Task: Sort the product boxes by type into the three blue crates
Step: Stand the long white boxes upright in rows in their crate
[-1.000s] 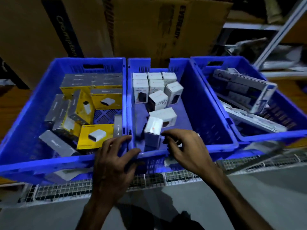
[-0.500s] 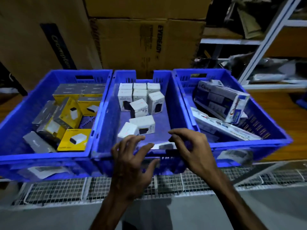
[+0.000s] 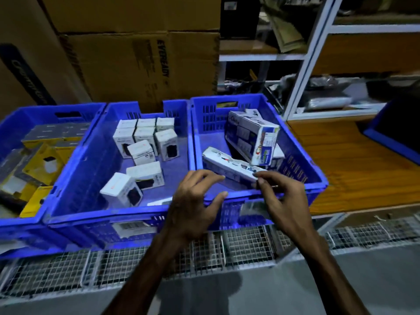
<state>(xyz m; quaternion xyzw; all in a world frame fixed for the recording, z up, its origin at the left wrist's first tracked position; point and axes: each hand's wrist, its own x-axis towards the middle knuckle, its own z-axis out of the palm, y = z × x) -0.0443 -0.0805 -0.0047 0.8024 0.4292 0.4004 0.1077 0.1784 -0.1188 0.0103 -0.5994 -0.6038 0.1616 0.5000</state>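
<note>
Over the right crate (image 3: 302,155), both hands empty — left hand (image 3: 195,201), right hand (image 3: 281,196), fingers loosely spread, left crate (image 3: 13,133) cut off.

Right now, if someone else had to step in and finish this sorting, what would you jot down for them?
Left hand: open, fingers spread over the near rim between the middle crate and right crate, holding nothing.
Right hand: open, fingertips at the long white box lying in the right crate; no clear grip.
Sorted so far: yellow boxes in the left crate, small white boxes in the middle, long boxes on the right.
Left: no unsorted boxes in view; check elsewhere.
</note>
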